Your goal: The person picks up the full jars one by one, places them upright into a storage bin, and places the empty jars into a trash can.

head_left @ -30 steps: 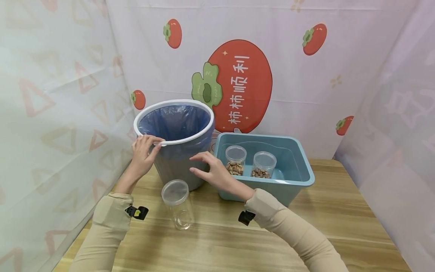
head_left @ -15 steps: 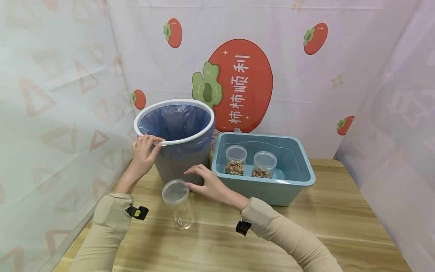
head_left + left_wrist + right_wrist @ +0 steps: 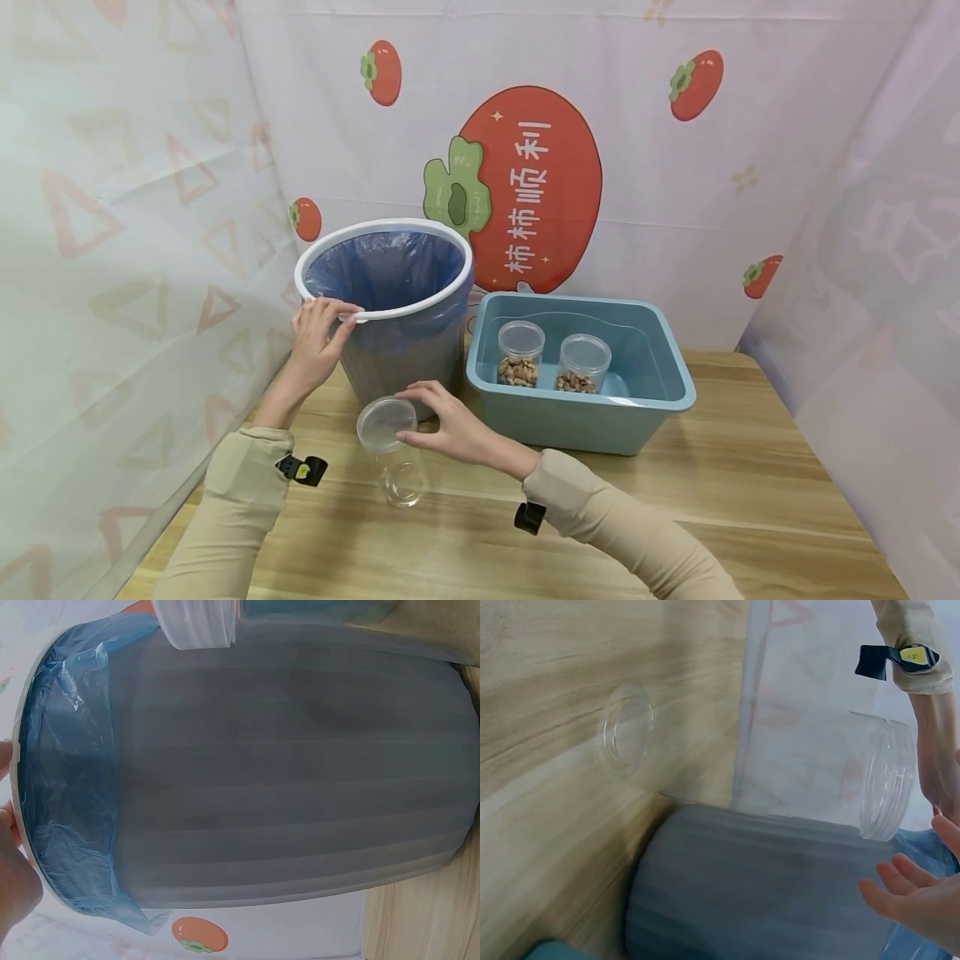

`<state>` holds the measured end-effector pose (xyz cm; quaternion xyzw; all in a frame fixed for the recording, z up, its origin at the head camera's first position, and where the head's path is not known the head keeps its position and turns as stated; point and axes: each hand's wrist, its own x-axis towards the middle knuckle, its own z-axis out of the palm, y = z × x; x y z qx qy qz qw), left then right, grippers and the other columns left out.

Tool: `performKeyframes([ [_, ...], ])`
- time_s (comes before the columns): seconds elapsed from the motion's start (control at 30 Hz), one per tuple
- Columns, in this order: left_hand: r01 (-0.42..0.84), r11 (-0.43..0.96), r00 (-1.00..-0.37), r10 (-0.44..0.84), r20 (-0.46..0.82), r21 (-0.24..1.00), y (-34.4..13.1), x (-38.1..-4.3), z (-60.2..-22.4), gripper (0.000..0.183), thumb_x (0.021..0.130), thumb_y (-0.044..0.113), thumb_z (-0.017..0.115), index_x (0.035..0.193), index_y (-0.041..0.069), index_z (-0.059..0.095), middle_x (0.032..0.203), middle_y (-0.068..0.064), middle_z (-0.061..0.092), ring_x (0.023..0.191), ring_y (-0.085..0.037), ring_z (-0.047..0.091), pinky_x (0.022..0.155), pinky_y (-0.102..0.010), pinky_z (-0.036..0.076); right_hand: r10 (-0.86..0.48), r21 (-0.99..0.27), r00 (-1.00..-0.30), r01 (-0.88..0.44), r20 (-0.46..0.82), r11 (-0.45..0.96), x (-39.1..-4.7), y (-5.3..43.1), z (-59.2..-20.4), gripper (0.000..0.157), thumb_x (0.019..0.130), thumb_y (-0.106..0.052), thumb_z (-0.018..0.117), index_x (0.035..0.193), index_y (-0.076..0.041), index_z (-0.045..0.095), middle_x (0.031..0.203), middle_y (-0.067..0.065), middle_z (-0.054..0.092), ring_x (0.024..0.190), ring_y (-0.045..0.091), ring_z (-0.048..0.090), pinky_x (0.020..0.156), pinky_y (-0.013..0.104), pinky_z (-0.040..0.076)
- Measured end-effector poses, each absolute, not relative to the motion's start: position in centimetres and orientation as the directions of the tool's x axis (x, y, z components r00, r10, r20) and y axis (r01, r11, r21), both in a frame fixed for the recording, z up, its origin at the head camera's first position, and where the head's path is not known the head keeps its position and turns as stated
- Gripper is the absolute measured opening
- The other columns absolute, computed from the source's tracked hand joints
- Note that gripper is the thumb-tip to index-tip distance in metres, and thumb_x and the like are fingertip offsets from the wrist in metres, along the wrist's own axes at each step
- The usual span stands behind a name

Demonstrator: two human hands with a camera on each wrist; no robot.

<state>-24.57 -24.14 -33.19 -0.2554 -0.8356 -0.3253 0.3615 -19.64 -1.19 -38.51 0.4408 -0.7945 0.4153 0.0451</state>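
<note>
A grey trash can point(image 3: 397, 367) lined with a blue bag point(image 3: 446, 321) stands at the back left. My left hand point(image 3: 318, 333) pinches its white rim point(image 3: 401, 312) at the front left, between thumb and fingers. In front of the can stands a tall clear plastic jar point(image 3: 403, 479) with a translucent lid point(image 3: 386, 423), upright, nothing visible inside it. My right hand point(image 3: 450, 429) is at the lid's right side, thumb in front and fingers behind, spread apart. In the right wrist view, these fingers point(image 3: 900, 881) sit beside the lidded end of the jar point(image 3: 780, 765).
Right of the can is a blue plastic tub point(image 3: 570, 421). Inside it are two shorter lidded jars partly filled with nuts, the left one point(image 3: 519, 358) and the right one point(image 3: 581, 367). A wooden table point(image 3: 480, 542) bears everything, with printed cloth point(image 3: 637, 208) behind and at both sides.
My right hand has come down and left from in front of the trash can to the jar's lid. My left hand has stayed on the rim.
</note>
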Motion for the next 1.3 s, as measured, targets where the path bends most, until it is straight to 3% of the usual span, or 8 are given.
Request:
performKeyframes([
  [0.57, 0.664, 0.654, -0.609, 0.19, 0.77, 0.363, -24.0, -24.6, -32.9, 0.014, 0.085, 0.005, 0.052, 0.096, 0.001, 0.058, 0.093, -0.016, 0.049, 0.096, -0.035, 0.037, 0.089, -0.054, 0.013, -0.666, -0.639, -0.631, -0.711, 0.398, 0.292, -19.2, -2.4, -40.6, 0.066, 0.073, -0.025, 0.072, 0.129, -0.013, 0.04, 0.13, 0.021, 0.033, 0.121, 0.026, 0.036, 0.092, 0.038, 0.037],
  [1.3, 0.658, 0.653, -0.616, 0.181, 0.767, 0.374, -24.0, -24.6, -33.2, 0.014, 0.084, 0.003, 0.052, 0.096, 0.001, 0.058, 0.093, -0.015, 0.049, 0.097, -0.034, 0.037, 0.093, -0.055, 0.01, -0.559, -0.607, -0.633, -0.749, 0.536, 0.266, -19.4, -4.1, -43.2, 0.067, 0.064, -0.019, 0.079, 0.121, -0.008, 0.045, 0.116, 0.01, 0.044, 0.108, 0.019, 0.046, 0.09, 0.025, 0.038],
])
